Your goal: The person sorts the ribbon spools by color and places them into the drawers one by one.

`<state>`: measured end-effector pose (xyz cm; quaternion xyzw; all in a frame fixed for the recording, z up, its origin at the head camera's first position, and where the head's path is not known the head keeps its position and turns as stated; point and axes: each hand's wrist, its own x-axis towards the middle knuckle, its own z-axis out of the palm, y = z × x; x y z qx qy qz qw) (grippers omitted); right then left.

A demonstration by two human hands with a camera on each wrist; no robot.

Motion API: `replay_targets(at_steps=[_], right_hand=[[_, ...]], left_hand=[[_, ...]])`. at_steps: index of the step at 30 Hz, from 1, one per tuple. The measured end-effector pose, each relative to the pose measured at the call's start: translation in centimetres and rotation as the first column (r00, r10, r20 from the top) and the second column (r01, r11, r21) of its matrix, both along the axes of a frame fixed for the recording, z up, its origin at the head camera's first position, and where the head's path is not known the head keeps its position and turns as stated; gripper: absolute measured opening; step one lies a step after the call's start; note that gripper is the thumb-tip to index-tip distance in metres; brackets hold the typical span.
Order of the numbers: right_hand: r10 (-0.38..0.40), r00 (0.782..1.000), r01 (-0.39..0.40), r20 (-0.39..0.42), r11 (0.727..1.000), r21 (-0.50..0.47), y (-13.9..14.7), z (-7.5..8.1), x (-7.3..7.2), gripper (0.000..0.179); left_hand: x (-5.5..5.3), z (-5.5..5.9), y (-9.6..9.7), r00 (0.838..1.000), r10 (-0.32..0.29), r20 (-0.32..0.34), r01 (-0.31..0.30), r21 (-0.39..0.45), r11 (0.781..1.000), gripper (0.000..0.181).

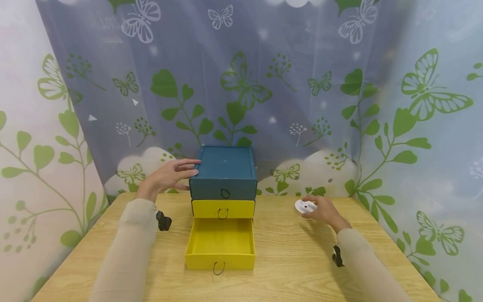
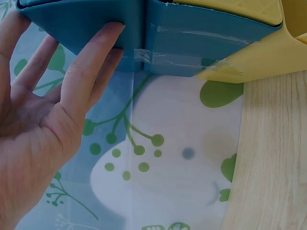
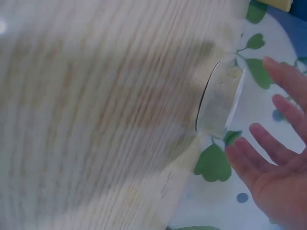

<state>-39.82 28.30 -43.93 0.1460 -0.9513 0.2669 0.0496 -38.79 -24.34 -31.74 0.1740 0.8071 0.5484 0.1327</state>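
A small drawer cabinet stands on the table, its blue upper section (image 1: 225,163) above two yellow drawers. The lowest yellow drawer (image 1: 220,262) is pulled out, and its inside is bare. The yellow drawer above it (image 1: 205,209) is closed. My left hand (image 1: 171,175) is at the cabinet's upper left side, fingers extended; in the left wrist view its fingertips rest against the blue wall (image 2: 91,24). On the right, my right hand (image 1: 323,209) reaches over a round white-topped object (image 1: 303,206) with clear, shiny sides (image 3: 220,100). Its fingers are spread and do not grip it.
Butterfly-patterned curtains (image 1: 286,126) hang right behind and on both sides of the wooden table (image 1: 286,260). Dark loop pulls (image 1: 219,268) stick out from the drawer fronts. Black mounts (image 1: 163,221) sit at both wrists.
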Motion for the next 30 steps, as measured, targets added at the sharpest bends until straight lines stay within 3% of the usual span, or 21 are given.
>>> replay_targets(at_steps=[5,12,23,30], right_hand=[[0.045,0.998,-0.045,0.033,0.999,0.018,0.2,-0.5,-1.1,0.066],[0.087,0.995,-0.091,0.058,0.994,0.069,-0.1,-0.8,-1.5,0.072],[0.132,0.99,-0.139,0.057,0.981,0.137,-0.9,-1.0,-2.0,0.059],[0.136,0.984,-0.15,0.114,0.98,0.128,-1.2,-0.6,-1.7,0.057]], left_hand=[[0.2,0.1,0.1,1.0,-0.001,-0.001,0.001,-0.002,1.0,0.063],[0.2,0.1,0.1,1.0,0.001,-0.005,-0.001,-0.008,1.0,0.063],[0.1,0.0,0.1,1.0,0.003,-0.005,-0.003,-0.004,1.0,0.063],[0.1,0.1,0.1,1.0,0.012,0.006,-0.012,0.0,1.0,0.063]])
